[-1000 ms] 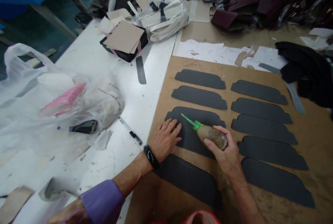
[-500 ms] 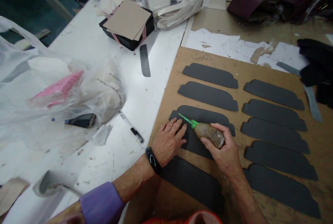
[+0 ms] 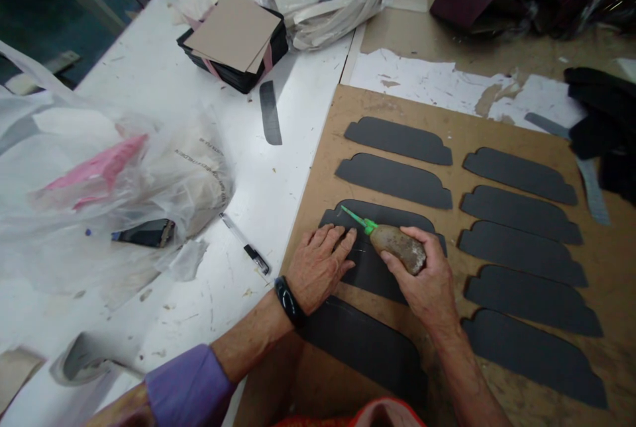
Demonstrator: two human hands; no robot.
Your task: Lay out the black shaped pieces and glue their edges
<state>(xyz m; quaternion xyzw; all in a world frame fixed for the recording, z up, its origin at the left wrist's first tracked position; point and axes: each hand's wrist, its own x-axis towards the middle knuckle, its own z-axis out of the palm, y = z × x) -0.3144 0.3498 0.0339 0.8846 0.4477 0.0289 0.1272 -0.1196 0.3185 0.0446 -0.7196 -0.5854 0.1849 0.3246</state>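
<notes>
Though aslant, bottle nozzle (image 3: pixel 362 222) leftward.

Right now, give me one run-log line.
left hand: resting on dark panels | right hand: holding bottle | green nozzle: pointing left, contact unclear

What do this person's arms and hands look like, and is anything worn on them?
Both the left hand and right hand are ungloved. The left wrist wears a glossy black band, below a purple sleeve. The right forearm shows no sleeve.
</notes>
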